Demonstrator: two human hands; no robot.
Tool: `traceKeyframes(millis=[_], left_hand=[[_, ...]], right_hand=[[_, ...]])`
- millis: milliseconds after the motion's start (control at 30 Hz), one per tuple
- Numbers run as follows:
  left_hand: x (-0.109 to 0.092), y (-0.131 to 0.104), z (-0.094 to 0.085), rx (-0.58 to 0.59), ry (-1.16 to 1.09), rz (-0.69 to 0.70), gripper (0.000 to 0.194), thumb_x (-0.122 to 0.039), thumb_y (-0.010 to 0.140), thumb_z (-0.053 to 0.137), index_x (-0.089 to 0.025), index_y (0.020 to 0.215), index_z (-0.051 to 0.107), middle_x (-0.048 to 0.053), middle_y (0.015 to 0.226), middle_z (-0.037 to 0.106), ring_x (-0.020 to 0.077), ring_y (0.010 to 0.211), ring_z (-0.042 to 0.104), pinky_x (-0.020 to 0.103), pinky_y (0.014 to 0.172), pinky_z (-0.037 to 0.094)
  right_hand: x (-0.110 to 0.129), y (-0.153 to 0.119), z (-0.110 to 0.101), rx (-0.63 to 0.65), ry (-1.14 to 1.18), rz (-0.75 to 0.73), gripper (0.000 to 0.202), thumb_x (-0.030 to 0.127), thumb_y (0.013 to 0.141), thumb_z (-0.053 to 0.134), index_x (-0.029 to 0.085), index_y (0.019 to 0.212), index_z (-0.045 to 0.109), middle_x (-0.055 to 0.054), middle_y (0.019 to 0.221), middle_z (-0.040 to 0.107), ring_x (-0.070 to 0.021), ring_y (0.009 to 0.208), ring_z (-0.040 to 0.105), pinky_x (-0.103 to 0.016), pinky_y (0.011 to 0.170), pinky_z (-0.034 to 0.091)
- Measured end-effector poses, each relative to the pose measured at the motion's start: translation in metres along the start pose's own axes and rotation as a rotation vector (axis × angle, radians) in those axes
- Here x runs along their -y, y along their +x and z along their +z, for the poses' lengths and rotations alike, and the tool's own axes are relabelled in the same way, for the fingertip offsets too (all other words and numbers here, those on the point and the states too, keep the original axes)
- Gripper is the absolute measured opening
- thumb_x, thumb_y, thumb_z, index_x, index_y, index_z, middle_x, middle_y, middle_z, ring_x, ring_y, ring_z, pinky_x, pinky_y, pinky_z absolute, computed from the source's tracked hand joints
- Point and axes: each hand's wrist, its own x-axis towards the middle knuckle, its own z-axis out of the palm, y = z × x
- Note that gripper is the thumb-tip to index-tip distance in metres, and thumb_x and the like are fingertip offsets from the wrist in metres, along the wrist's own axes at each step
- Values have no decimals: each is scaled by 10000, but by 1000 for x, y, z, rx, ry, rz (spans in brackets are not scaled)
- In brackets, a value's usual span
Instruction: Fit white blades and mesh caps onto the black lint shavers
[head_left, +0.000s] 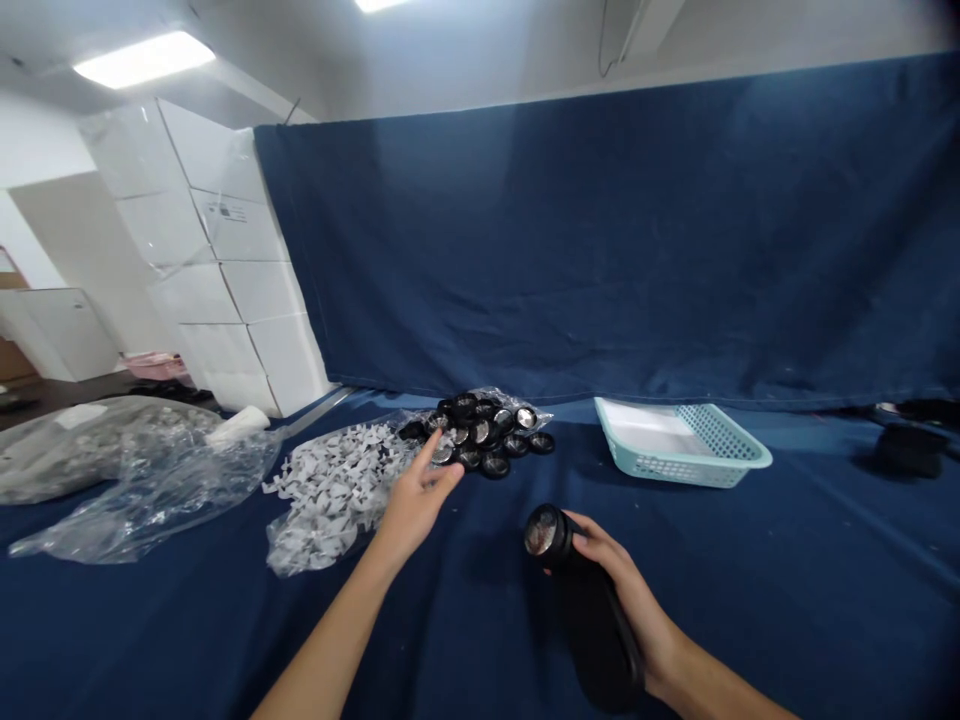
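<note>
Black device (592, 620) in right hand (630, 590), base hidden.

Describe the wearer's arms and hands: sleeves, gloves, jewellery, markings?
Both forearms are bare as far as the frame shows; no sleeve edge is visible. The left hand and right hand wear no gloves. No watch, ring, wristband or markings can be seen on either. Upper arms lie out of frame.
</note>
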Motion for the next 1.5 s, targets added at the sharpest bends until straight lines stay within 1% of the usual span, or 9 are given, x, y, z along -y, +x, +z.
traceKeyframes(millis=[200,300,400,600,767,967,1133,1300,1500], left_hand=[[-14,-30,23,150,216,238,393,-450,878,544,-230,1198,599,74,1199,606,162,794,629,309,763,511],[-25,-49,37,364,166,366,482,-423,831,634,-270,1281,550,67,1270,559,207,998,597,322,866,498],[-28,-57,42,462,134,387,594,-368,783,704,-306,1339,502,58,1363,489,251,1191,497,353,989,443],[-29,-50,34,531,54,276,635,-190,745,713,-347,1325,507,31,1323,501,172,968,580,300,846,498],[-29,-47,31,568,20,210,592,-169,662,770,-317,1212,608,30,1216,542,163,913,584,282,791,511],[-25,-45,33,548,-46,91,593,-351,649,798,-204,1188,600,45,1020,613,141,755,593,269,701,520],[-24,-46,36,487,44,60,411,-519,744,678,-162,946,662,6,737,635,132,648,587,221,594,471],[-15,-46,43,502,77,-163,530,-672,770,529,-149,688,568,-14,534,569,113,398,530,196,376,371],[-11,-46,47,562,20,-345,606,-744,734,497,-149,624,529,-12,486,534,124,359,523,208,328,377]], right_hand=[[5,-6,4,39,1,-19,451,420,700,716,186,1079,649,-44,848,716,-220,737,653,-356,765,472],[10,-12,6,71,-48,-25,370,377,770,676,210,1099,647,-26,960,708,-213,909,636,-317,851,440],[13,-15,7,79,-92,-30,340,372,799,646,213,1100,652,-25,1032,696,-228,1035,602,-305,899,417],[18,-12,12,153,-126,10,377,396,780,663,195,1099,663,-45,1024,710,-221,961,640,-298,849,448],[21,-13,15,132,-172,44,366,400,728,709,193,1030,693,-43,962,729,-219,903,653,-315,841,450],[20,-17,15,117,-254,-41,400,431,735,712,203,1061,678,-40,1045,707,-252,1049,613,-349,940,420],[12,-18,13,84,-371,-120,411,454,741,715,236,1085,659,-28,1078,682,-255,1051,594,-353,928,429],[-2,-15,11,52,-477,-256,402,440,742,716,221,1069,636,-38,1016,680,-250,990,600,-346,887,446],[-10,-14,9,68,-556,-290,378,430,793,666,225,1102,592,-43,1035,670,-247,994,604,-337,884,453]])
